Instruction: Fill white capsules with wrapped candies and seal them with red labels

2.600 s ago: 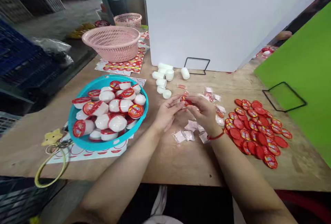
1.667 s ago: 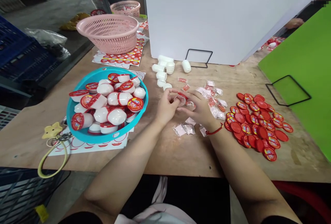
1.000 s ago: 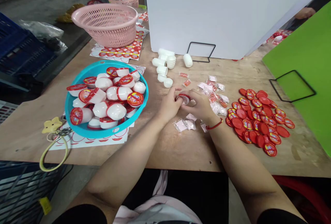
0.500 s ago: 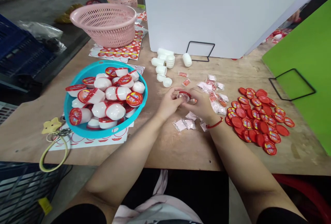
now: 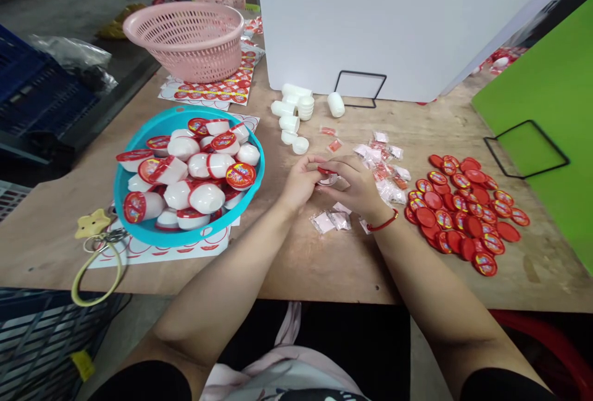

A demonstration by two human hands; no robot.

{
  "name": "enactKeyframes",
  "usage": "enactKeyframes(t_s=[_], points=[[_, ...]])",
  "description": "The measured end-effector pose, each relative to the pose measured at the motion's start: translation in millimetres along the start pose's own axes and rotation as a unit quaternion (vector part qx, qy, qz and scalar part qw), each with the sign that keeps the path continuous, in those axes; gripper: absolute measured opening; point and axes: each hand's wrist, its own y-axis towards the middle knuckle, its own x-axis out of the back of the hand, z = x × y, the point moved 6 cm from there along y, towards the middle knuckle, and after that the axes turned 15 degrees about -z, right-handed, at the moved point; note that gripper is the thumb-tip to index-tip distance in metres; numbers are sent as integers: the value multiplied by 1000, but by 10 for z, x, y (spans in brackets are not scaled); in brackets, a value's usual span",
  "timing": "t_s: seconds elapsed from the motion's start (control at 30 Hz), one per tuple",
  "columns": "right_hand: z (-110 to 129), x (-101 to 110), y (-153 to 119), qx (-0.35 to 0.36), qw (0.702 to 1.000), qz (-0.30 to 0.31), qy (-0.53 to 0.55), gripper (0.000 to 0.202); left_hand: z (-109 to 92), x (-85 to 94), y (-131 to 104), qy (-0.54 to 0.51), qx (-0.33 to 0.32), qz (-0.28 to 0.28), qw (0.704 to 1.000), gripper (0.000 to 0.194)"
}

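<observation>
Above the middle of the table, my left hand (image 5: 302, 185) and my right hand (image 5: 357, 188) meet around a small white plastic cup (image 5: 327, 180). A red lid (image 5: 326, 170) shows at the cup, between the fingers of both hands; how far it sits on the rim I cannot tell. My fingers hide most of the cup. Just below the hands lie several small clear packets (image 5: 330, 221) with pale pink contents. More packets (image 5: 389, 169), some orange-red, lie right of my right hand. Beyond my left hand are several white cups (image 5: 290, 123), some stacked.
A turquoise basin (image 5: 127, 225) full of white cups with red lids stands left. Many loose red lids (image 5: 472, 227) lie right. A pink basket (image 5: 185, 42) rests on sticker sheets (image 5: 231, 91). White (image 5: 370, 24) and green (image 5: 551, 117) boards stand behind. A keyring (image 5: 97, 243) lies near the front edge.
My right hand has turned over the cup, its fingers now reaching across the red lid. My left hand stays almost in place. The things on the table lie as before.
</observation>
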Motion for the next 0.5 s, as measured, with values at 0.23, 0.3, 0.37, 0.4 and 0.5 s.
enactKeyframes(t_s=[0.23,0.3,0.37,0.4,0.5], points=[[-75,6,20,25,999,37,16,43,-41,9,-18,71,-35,-1,997,40],[-81,14,16,31,999,34,16,41,-53,3,-26,93,-55,4,994,42],[-78,16,8,31,999,32,8,39,-59,6,-30,107,-65,0,992,40],[-76,16,5,29,999,32,1,37,-58,11,-31,112,-66,-2,992,39],[-65,12,-1,29,999,34,-11,33,-53,23,-30,125,-69,-7,990,35]])
